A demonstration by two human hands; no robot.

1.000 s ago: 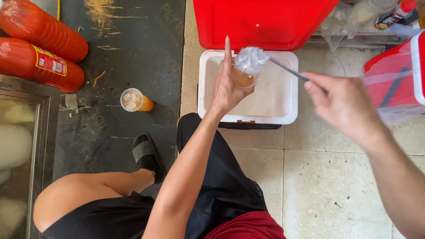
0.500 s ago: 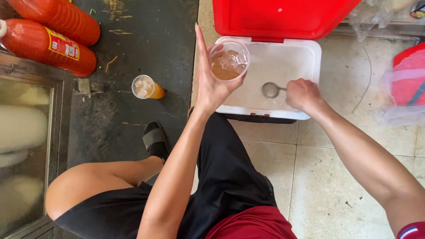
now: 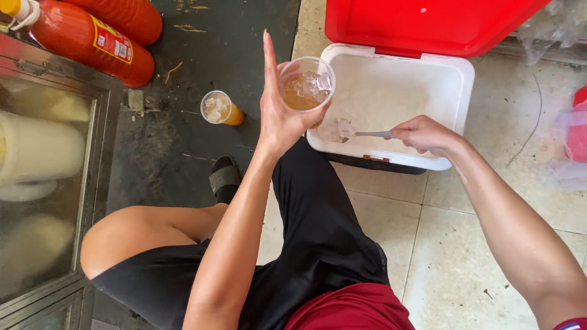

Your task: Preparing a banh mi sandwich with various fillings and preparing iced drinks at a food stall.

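left hand (image 3: 282,116): wrapped around a clear plastic cup (image 3: 307,84), thumb and palm doing the gripping, index finger sticking straight up
cup contents: amber drink with chunky ice cubes piled near the rim, held up over the front-left corner of the cooler
right hand (image 3: 423,134): fingers pinched shut on the handle of a metal scoop (image 3: 358,134), which pokes into the ice
cooler (image 3: 455,82): white box full of ice, red lid (image 3: 422,24) flipped open, sitting on the tiled floor
also around: second cup (image 3: 219,108) of iced orange drink on the dark mat, big orange bottles (image 3: 92,40) top left
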